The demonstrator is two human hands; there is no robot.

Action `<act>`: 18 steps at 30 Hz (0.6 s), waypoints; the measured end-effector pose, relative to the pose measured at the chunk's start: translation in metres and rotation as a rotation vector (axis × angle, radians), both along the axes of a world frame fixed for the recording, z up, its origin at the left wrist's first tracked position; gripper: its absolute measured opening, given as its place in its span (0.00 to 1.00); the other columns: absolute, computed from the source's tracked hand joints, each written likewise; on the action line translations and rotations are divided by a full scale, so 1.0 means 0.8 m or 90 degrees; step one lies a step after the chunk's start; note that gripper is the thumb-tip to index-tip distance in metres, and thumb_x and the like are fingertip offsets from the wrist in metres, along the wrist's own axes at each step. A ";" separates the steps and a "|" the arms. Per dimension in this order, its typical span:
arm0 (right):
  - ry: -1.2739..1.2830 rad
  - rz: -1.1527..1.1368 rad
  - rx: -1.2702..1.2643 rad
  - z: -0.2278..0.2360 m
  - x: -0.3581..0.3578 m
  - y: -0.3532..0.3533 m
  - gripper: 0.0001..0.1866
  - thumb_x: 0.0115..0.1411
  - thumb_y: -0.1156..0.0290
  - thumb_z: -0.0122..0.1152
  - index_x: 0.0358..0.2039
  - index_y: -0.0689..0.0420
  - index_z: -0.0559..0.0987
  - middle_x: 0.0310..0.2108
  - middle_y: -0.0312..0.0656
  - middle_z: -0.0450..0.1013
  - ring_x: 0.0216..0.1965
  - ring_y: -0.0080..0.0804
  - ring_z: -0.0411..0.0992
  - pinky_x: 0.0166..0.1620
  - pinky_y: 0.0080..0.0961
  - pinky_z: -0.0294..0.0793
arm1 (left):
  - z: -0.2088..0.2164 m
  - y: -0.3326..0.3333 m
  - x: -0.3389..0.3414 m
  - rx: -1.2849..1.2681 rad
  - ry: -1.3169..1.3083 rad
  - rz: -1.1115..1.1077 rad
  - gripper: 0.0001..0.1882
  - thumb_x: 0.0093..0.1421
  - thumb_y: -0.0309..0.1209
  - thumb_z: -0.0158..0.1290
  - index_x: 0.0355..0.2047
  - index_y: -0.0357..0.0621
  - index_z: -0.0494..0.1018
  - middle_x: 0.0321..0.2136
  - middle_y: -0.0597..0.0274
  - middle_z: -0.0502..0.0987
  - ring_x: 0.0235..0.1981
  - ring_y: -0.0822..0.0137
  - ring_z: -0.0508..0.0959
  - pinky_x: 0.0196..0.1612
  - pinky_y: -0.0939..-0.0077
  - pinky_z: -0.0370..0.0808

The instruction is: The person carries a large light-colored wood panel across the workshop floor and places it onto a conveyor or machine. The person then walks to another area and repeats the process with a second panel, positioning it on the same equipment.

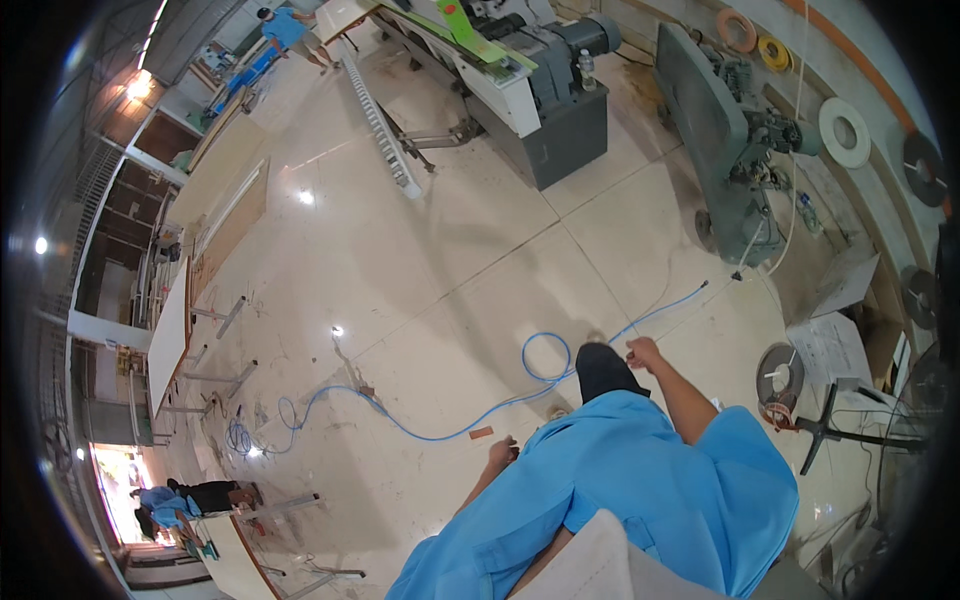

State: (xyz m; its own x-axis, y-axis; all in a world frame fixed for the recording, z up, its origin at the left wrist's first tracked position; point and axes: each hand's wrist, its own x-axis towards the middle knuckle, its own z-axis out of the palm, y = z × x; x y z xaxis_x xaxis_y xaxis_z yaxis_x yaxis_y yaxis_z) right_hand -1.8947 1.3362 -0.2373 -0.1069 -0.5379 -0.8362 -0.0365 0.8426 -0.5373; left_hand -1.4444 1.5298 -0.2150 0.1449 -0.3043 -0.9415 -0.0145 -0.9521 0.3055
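Note:
My left hand (504, 452) hangs low at my side with its fingers curled in, and I see nothing clearly held in it. Out in front of my right side, my right hand (642, 353) is also loosely closed, with no object showing. Between the two hands is my dark trouser leg (605, 370), stepping over the tiled floor. A blue hose (430, 437) snakes across the floor past both hands without being touched and makes a loop ahead of me. Beside my left hand a small reddish-brown strip (481, 433) lies flat.
A large grey machine (560, 140) with a slatted rail (375, 115) stands ahead. To the right are a green-grey wheeled machine (705, 140), a black stand base (822, 432) and edging rolls (780, 372). Tables with metal legs (172, 335) line the left. Two other people (288, 30) are farther off.

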 end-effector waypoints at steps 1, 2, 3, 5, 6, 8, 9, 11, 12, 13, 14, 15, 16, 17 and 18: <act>-0.014 -0.010 -0.047 -0.003 -0.012 -0.017 0.16 0.58 0.60 0.57 0.36 0.63 0.75 0.25 0.48 0.75 0.21 0.36 0.75 0.23 0.33 0.78 | 0.003 -0.013 0.008 -0.071 0.047 0.047 0.16 0.63 0.43 0.45 0.38 0.45 0.75 0.28 0.58 0.77 0.28 0.65 0.77 0.32 0.70 0.74; 0.004 -0.025 -0.050 -0.004 -0.025 -0.041 0.16 0.59 0.60 0.57 0.34 0.63 0.75 0.24 0.48 0.74 0.20 0.36 0.75 0.23 0.33 0.78 | 0.007 -0.027 0.014 -0.094 0.076 0.098 0.13 0.62 0.41 0.47 0.37 0.46 0.74 0.27 0.60 0.76 0.26 0.68 0.76 0.31 0.73 0.73; 0.029 0.002 -0.101 -0.006 -0.038 -0.074 0.17 0.59 0.60 0.57 0.31 0.64 0.75 0.22 0.48 0.74 0.19 0.35 0.74 0.22 0.32 0.76 | 0.010 -0.041 0.020 -0.114 0.103 0.150 0.11 0.62 0.40 0.49 0.36 0.47 0.72 0.27 0.62 0.76 0.24 0.70 0.75 0.29 0.75 0.73; 0.088 0.019 -0.147 -0.008 -0.063 -0.154 0.18 0.60 0.59 0.56 0.25 0.64 0.75 0.17 0.45 0.71 0.16 0.32 0.72 0.19 0.30 0.72 | 0.016 -0.073 0.025 -0.105 0.030 0.193 0.11 0.62 0.40 0.50 0.35 0.46 0.70 0.25 0.64 0.74 0.23 0.71 0.75 0.27 0.76 0.72; 0.167 0.090 -0.203 -0.007 -0.070 -0.205 0.18 0.59 0.59 0.56 0.23 0.63 0.74 0.16 0.43 0.70 0.15 0.31 0.71 0.18 0.29 0.70 | 0.017 -0.088 0.026 -0.100 -0.005 0.215 0.11 0.62 0.39 0.50 0.34 0.45 0.69 0.24 0.65 0.73 0.22 0.71 0.74 0.25 0.77 0.72; 0.078 -0.057 -0.237 0.002 -0.093 -0.330 0.18 0.58 0.60 0.59 0.18 0.60 0.72 0.14 0.40 0.69 0.15 0.29 0.69 0.19 0.27 0.70 | 0.022 -0.128 0.022 -0.108 0.044 0.207 0.11 0.62 0.39 0.50 0.33 0.44 0.68 0.23 0.64 0.73 0.20 0.71 0.73 0.22 0.81 0.70; 0.100 -0.041 -0.288 0.009 -0.106 -0.406 0.17 0.57 0.60 0.60 0.19 0.58 0.72 0.14 0.38 0.68 0.14 0.28 0.69 0.18 0.26 0.68 | 0.026 -0.148 0.017 -0.095 0.056 0.182 0.11 0.63 0.38 0.50 0.33 0.44 0.68 0.23 0.64 0.72 0.20 0.70 0.73 0.21 0.82 0.70; 0.147 -0.007 -0.337 0.020 -0.132 -0.570 0.26 0.53 0.54 0.65 0.42 0.63 0.74 0.22 0.43 0.72 0.24 0.33 0.72 0.29 0.29 0.71 | 0.045 -0.183 -0.001 -0.092 0.067 0.159 0.12 0.63 0.39 0.49 0.36 0.43 0.68 0.24 0.62 0.73 0.21 0.70 0.74 0.22 0.80 0.71; 0.197 -0.052 -0.374 0.023 -0.143 -0.666 0.34 0.51 0.52 0.66 0.50 0.64 0.71 0.28 0.45 0.75 0.30 0.35 0.75 0.35 0.30 0.74 | 0.051 -0.218 -0.019 -0.068 0.041 0.171 0.13 0.64 0.39 0.49 0.38 0.42 0.69 0.25 0.61 0.73 0.23 0.69 0.75 0.24 0.78 0.73; 0.274 -0.037 -0.397 0.027 -0.157 -0.762 0.39 0.50 0.51 0.67 0.55 0.64 0.66 0.35 0.49 0.75 0.38 0.40 0.74 0.42 0.32 0.72 | 0.050 -0.258 -0.043 -0.045 -0.032 0.241 0.15 0.64 0.41 0.49 0.40 0.41 0.69 0.28 0.59 0.75 0.27 0.68 0.76 0.29 0.74 0.74; 0.345 -0.015 -0.419 0.024 -0.166 -0.851 0.45 0.49 0.50 0.68 0.60 0.64 0.61 0.42 0.52 0.75 0.46 0.44 0.73 0.50 0.34 0.71 | 0.060 -0.284 -0.075 0.031 -0.122 0.346 0.17 0.65 0.42 0.48 0.42 0.40 0.70 0.32 0.58 0.76 0.31 0.66 0.78 0.34 0.71 0.76; 0.397 -0.023 -0.519 0.022 -0.178 -0.932 0.46 0.48 0.51 0.69 0.61 0.63 0.61 0.47 0.54 0.72 0.51 0.47 0.70 0.54 0.36 0.67 | 0.072 -0.309 -0.103 0.037 -0.114 0.306 0.18 0.65 0.43 0.48 0.43 0.40 0.70 0.34 0.57 0.76 0.33 0.65 0.78 0.37 0.69 0.75; 0.429 -0.040 -0.565 0.013 -0.176 -0.999 0.47 0.47 0.51 0.69 0.62 0.62 0.60 0.51 0.56 0.70 0.56 0.50 0.67 0.58 0.38 0.64 | 0.091 -0.333 -0.130 0.040 -0.093 0.285 0.19 0.65 0.44 0.48 0.45 0.40 0.70 0.36 0.57 0.76 0.36 0.64 0.78 0.40 0.67 0.75; 0.383 -0.028 -0.615 0.009 -0.187 -1.053 0.48 0.47 0.52 0.70 0.62 0.61 0.58 0.52 0.56 0.70 0.55 0.51 0.67 0.58 0.38 0.64 | 0.107 -0.363 -0.150 0.061 -0.088 0.258 0.20 0.65 0.45 0.47 0.46 0.40 0.70 0.38 0.56 0.76 0.39 0.63 0.78 0.43 0.65 0.75; 0.342 -0.019 -0.593 0.007 -0.201 -1.105 0.50 0.46 0.53 0.71 0.63 0.61 0.56 0.52 0.55 0.70 0.55 0.52 0.67 0.57 0.39 0.64 | 0.120 -0.390 -0.178 0.118 -0.122 0.226 0.19 0.65 0.45 0.47 0.46 0.42 0.70 0.40 0.58 0.77 0.42 0.62 0.78 0.46 0.65 0.74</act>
State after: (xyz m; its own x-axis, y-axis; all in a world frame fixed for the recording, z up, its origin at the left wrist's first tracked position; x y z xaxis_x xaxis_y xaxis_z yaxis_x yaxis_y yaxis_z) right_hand -2.0557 0.4518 -0.2316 -0.3625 -0.9299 0.0622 -0.4456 0.1143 -0.8879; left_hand -1.5867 1.2180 -0.1192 0.3864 -0.0324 -0.9218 0.2832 -0.9469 0.1520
